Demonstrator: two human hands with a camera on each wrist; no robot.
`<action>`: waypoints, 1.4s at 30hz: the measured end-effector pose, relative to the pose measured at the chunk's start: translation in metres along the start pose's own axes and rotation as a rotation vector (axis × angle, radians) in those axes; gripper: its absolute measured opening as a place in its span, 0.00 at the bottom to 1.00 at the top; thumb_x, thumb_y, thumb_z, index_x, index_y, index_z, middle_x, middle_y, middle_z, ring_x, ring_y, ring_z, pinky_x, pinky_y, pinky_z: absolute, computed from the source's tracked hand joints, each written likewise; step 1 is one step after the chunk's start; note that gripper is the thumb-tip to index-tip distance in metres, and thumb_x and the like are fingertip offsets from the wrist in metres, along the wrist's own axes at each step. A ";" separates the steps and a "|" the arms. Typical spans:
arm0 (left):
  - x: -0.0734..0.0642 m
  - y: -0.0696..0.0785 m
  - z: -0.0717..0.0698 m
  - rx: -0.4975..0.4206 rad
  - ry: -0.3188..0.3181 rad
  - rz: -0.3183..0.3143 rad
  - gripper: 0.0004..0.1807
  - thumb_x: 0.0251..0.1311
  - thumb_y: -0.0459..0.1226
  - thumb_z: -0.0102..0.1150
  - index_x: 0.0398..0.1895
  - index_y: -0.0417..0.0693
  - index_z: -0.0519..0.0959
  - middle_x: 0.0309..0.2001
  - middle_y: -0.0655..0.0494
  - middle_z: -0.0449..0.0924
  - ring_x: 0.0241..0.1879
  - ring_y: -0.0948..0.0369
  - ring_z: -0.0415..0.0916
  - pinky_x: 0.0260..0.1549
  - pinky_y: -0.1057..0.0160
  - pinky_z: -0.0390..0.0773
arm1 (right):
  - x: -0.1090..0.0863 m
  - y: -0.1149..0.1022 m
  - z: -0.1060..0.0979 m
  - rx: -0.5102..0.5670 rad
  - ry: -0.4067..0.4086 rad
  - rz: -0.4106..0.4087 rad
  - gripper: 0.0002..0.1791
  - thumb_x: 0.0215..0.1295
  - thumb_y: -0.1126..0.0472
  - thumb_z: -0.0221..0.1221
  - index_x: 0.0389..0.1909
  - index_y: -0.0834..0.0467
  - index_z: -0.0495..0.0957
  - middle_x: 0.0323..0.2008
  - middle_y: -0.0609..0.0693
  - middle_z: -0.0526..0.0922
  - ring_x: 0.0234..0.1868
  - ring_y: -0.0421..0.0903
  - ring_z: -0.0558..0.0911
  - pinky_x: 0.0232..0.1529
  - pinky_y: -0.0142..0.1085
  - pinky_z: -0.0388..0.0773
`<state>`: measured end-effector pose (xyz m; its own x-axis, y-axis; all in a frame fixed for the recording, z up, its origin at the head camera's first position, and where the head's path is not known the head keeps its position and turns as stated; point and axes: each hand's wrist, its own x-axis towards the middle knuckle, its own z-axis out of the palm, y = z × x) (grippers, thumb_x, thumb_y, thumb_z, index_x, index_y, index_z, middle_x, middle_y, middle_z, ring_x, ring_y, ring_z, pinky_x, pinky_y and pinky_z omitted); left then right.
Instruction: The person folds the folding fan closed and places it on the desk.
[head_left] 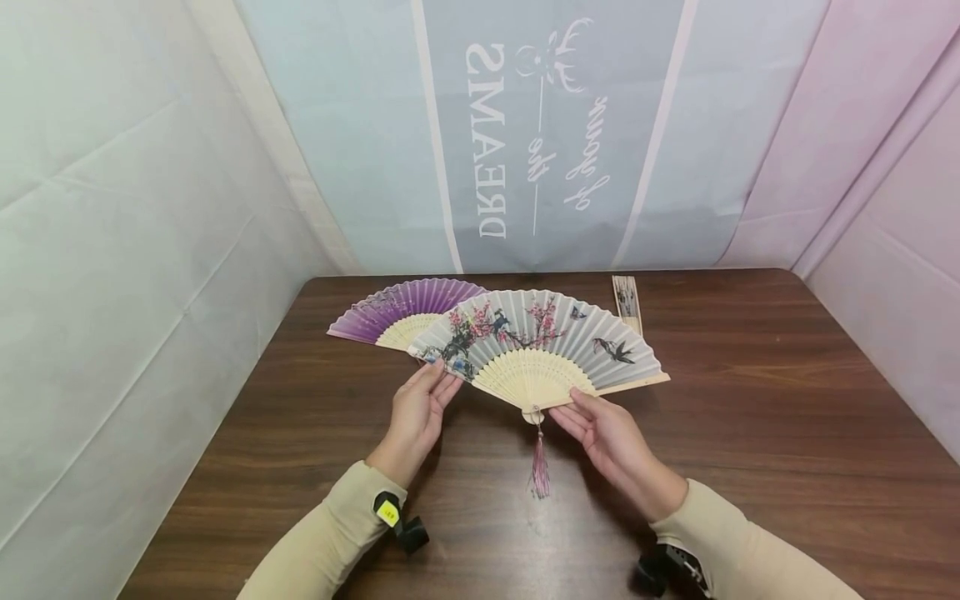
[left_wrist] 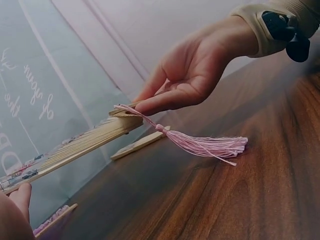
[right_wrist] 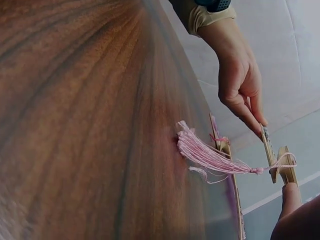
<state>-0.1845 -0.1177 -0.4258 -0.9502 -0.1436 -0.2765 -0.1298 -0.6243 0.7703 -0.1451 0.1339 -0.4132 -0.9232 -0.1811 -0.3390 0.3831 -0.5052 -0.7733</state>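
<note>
Both hands have hold of the same thing. The left hand (head_left: 420, 412) pinches the lower left border of the blossom-and-bird folding fan (head_left: 536, 337), thumb on the painted leaf and fingers underneath. The right hand (head_left: 618, 437) has its thumb on the right guard stick (head_left: 637, 384), close to the pivot (head_left: 534, 414), with its fingers below. Neither grip has any gap; the fan sits right between thumb and fingers.

From where I stand, what any movement must hinge on is that pivot: it lies between the two hands, at the near edge of the fan, and the right hand is plainly the nearer. The left hand holds well out along its side, so I'd judge it has the longer lever. The fan is spread wide, its long axis running left to right across the person's front and dipping a little to the right, its curved edge facing away. It is held up off the wooden table (head_left: 765, 433), and a pink tassel (head_left: 540, 471) trails from the pivot toward the person.

Behind its left end an open purple folding fan (head_left: 408, 308) lies partly covered from view; beyond its right side a closed folding fan (head_left: 627, 302) lies near the table's far edge.
</note>
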 end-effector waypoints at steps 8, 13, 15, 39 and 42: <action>0.004 0.002 0.005 -0.018 0.006 0.004 0.24 0.73 0.27 0.46 0.68 0.22 0.59 0.35 0.54 0.85 0.38 0.62 0.84 0.45 0.66 0.88 | 0.001 -0.003 0.000 -0.013 -0.011 -0.006 0.19 0.79 0.66 0.42 0.64 0.72 0.58 0.39 0.52 0.88 0.43 0.41 0.88 0.57 0.33 0.84; 0.007 0.003 0.007 -0.016 0.008 0.004 0.19 0.72 0.26 0.46 0.63 0.24 0.65 0.33 0.53 0.85 0.36 0.63 0.85 0.44 0.66 0.89 | 0.003 -0.004 0.001 -0.009 -0.009 -0.011 0.23 0.79 0.67 0.42 0.68 0.74 0.55 0.38 0.52 0.88 0.42 0.41 0.88 0.57 0.33 0.84; 0.008 0.004 0.007 -0.019 0.008 0.005 0.16 0.72 0.26 0.47 0.60 0.26 0.67 0.32 0.53 0.85 0.35 0.63 0.85 0.43 0.66 0.89 | 0.004 -0.004 0.001 -0.007 -0.008 -0.011 0.24 0.78 0.67 0.43 0.68 0.74 0.54 0.39 0.52 0.88 0.42 0.41 0.88 0.57 0.33 0.84; 0.015 0.007 0.011 0.028 0.005 -0.019 0.25 0.71 0.26 0.49 0.67 0.22 0.60 0.34 0.53 0.82 0.37 0.62 0.84 0.45 0.65 0.88 | 0.008 -0.007 0.002 -0.057 -0.003 -0.013 0.16 0.77 0.69 0.41 0.60 0.73 0.61 0.33 0.51 0.88 0.39 0.41 0.88 0.52 0.33 0.87; 0.015 0.007 0.011 0.032 0.004 -0.021 0.24 0.71 0.26 0.49 0.67 0.22 0.61 0.34 0.53 0.83 0.37 0.62 0.84 0.46 0.64 0.88 | 0.008 -0.007 0.002 -0.061 -0.005 -0.012 0.15 0.77 0.69 0.42 0.58 0.73 0.62 0.33 0.51 0.88 0.38 0.42 0.88 0.52 0.33 0.87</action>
<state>-0.2025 -0.1161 -0.4185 -0.9461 -0.1341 -0.2947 -0.1584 -0.6020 0.7826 -0.1555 0.1345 -0.4092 -0.9277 -0.1797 -0.3272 0.3733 -0.4550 -0.8085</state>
